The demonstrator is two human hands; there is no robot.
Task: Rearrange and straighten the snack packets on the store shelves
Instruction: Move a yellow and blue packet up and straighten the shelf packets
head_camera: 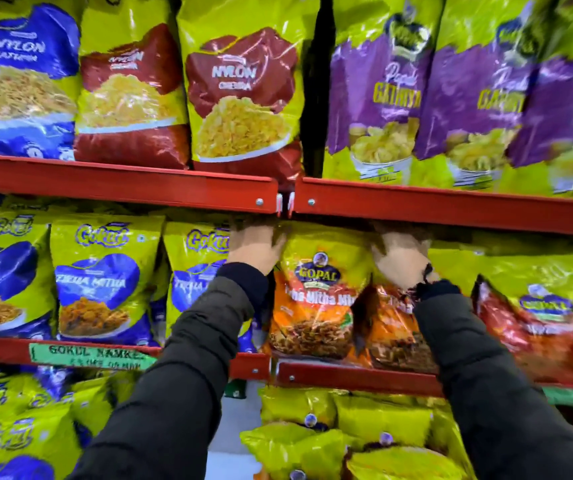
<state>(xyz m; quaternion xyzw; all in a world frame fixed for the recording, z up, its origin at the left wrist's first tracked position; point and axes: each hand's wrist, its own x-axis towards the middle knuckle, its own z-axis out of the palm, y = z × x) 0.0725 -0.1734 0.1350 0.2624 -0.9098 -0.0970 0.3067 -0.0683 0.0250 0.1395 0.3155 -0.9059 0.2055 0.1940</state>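
An orange and yellow-green Gopal packet (316,296) stands upright on the middle shelf, right of the shelf joint. My left hand (254,245) holds its top left corner, fingers reaching under the red shelf rail above. My right hand (401,259) grips the top of the packets at its right side, where a second orange packet (390,327) leans behind. Fingertips of both hands are hidden in the shadow under the rail. Dark jacket sleeves cover both arms.
Blue Gokul packets (99,282) fill the middle shelf on the left, red-orange packets (534,317) on the right. Above stand red Nylon packets (243,98) and purple Gathiya packets (378,95). Red shelf rails (451,206) cross the view. Yellow-green packets (347,434) lie loosely below.
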